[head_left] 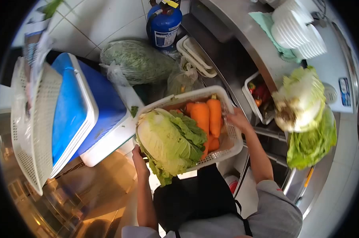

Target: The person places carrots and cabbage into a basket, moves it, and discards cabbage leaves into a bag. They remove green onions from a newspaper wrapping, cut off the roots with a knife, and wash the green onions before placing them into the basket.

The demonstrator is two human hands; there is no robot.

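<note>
A white plastic basket [232, 150] is held in front of my body, one hand at each end. Inside it lie a large napa cabbage [163, 139] on the left and several carrots [200, 116] on the right. The cabbage's leaves hang over the near rim. My left hand [141, 162] grips the left end, its fingers partly hidden under the basket and cabbage. At the right end, my right hand [239, 119] is closed on the rim, with some fingers out of sight.
Left stand a blue box [102, 105] and a white perforated basket [38, 119]. Behind are bagged greens [142, 63] and a blue cylinder [165, 29]. Right are a small vegetable basket [249, 89], another cabbage [302, 99], lettuce [314, 139] and stacked white bowls [292, 33].
</note>
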